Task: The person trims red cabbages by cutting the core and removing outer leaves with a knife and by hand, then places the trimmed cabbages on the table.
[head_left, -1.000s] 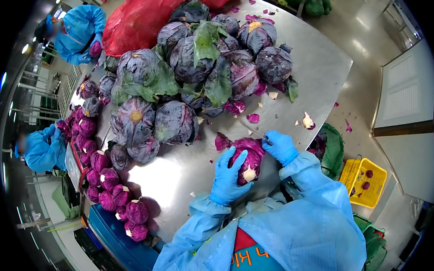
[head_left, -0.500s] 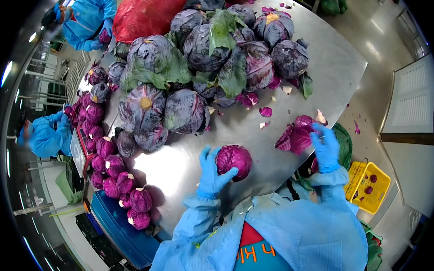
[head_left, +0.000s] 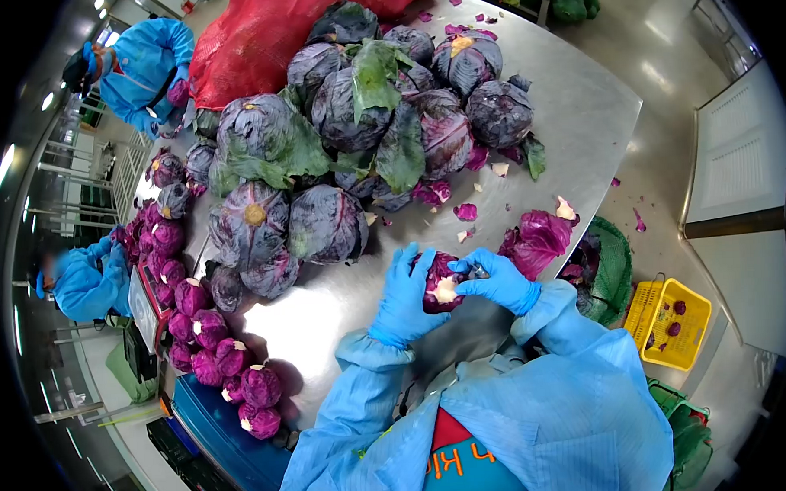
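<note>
A small peeled red cabbage (head_left: 437, 277) is held over the steel table, its pale cut stem facing me. My left hand (head_left: 400, 301), in a blue glove, wraps around its left side. My right hand (head_left: 501, 283), also gloved, is closed at its right side with the thumb by the stem. A small dark, shiny thing shows between the right fingers; I cannot make out what it is. Loose purple leaves (head_left: 538, 243) lie just right of that hand. Beyond the hands, large red cabbages with dark outer leaves (head_left: 327, 223) are heaped.
Peeled red cabbages (head_left: 210, 328) line the table's left side, above a blue bin (head_left: 231, 433). A red mesh sack (head_left: 256, 42) lies at the back. Right of the table are a green mesh bag (head_left: 615, 272) and yellow basket (head_left: 694, 326). Two co-workers (head_left: 149, 68) stand at left.
The cabbage has been lifted and turned so its stem shows. My right hand has moved left from the loose leaves to the cabbage. The view has shifted slightly.
</note>
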Available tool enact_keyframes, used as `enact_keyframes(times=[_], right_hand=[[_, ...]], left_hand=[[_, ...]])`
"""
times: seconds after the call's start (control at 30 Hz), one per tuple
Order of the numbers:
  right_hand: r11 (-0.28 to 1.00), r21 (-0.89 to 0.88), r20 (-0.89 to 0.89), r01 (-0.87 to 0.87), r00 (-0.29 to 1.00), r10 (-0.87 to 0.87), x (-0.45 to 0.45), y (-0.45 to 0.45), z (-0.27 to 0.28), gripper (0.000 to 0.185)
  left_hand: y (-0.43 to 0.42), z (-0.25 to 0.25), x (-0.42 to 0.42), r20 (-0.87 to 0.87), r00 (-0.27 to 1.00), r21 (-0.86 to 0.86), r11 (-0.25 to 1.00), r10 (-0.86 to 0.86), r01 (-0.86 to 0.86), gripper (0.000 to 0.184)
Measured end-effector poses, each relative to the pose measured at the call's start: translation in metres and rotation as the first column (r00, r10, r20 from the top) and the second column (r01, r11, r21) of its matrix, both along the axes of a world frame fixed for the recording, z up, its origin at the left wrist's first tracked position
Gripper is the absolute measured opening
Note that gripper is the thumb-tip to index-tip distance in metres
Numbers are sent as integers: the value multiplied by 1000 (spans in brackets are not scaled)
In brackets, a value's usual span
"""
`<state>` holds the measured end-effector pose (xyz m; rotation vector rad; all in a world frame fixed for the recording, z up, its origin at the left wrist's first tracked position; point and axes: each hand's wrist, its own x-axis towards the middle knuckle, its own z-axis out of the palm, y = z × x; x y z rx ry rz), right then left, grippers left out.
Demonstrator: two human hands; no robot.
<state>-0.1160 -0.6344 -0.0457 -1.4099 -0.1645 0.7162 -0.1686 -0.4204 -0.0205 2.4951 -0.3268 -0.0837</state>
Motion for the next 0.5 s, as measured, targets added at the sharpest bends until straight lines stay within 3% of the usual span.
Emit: enact_keyframes(times=[0.1, 0.13, 0.23, 0.27, 0.3, 0.33, 0.4, 0.47, 0.5], right_hand=[[993, -83, -220, -81, 973, 61, 9, -4, 4, 31], [998, -44, -134, -47, 990, 41, 6, -2, -3, 24], [864, 237, -27, -444, 886, 463, -1, -10, 30, 14], [727, 173, 121, -664, 747, 654, 3, -12, 48, 11], [738, 175, 144, -652, 758, 636, 0, -12, 52, 13], [881, 205, 25, -427, 902, 431, -1, -8, 43, 16], [982, 169, -144, 78, 988, -53, 8, 1, 21, 29], [987, -103, 73, 126, 990, -119, 25, 2, -41, 41], [974, -190, 153, 124, 984, -95, 30, 7, -39, 45]], left_hand=[[-10, -17, 1, 147, 989, -158, 987, -10, 34, 106], [-13, -16, -1, 119, 993, -153, 988, 14, 4, 102], [-26, -3, -5, 40, 988, -83, 985, 152, -148, 100], [-30, 1, -6, 23, 967, -15, 967, 253, -253, 103], [-26, 1, -8, -17, 963, -33, 962, 270, -270, 105], [-18, -1, -10, -58, 957, -54, 957, 283, -286, 107], [-3, -15, -16, -35, 965, -172, 949, 261, -263, 110], [3, -15, -23, -25, 971, -235, 943, 236, -235, 112], [4, -14, -24, -22, 975, -252, 943, 219, -218, 115]])
